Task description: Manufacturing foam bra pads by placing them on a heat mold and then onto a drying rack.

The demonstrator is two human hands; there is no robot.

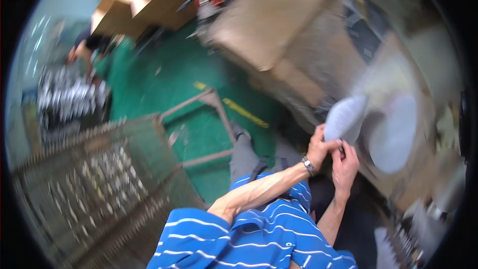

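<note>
A pale grey-white, curved thin piece (344,115) with a rounded outline stands up from my hands, blurred by motion. My left hand (318,150), with a metal-banded watch on its wrist, is closed on the lower left part of this piece. My right hand (344,165) is closed at the lower edge, its fingertips meeting those of the left. Something small and dark shows between the fingers, too blurred to name. Just right of the hands, a larger pale oval piece (398,134) lies on a brown cardboard-like surface (396,187).
Brown cardboard boxes (279,15) stand ahead, with open cartons (139,2) at the far left. A metal frame cart (186,102) and a rack (94,189) of small pieces are at left on green floor (164,69). Another person's arm (82,52) shows beside stacked shiny parts (72,99).
</note>
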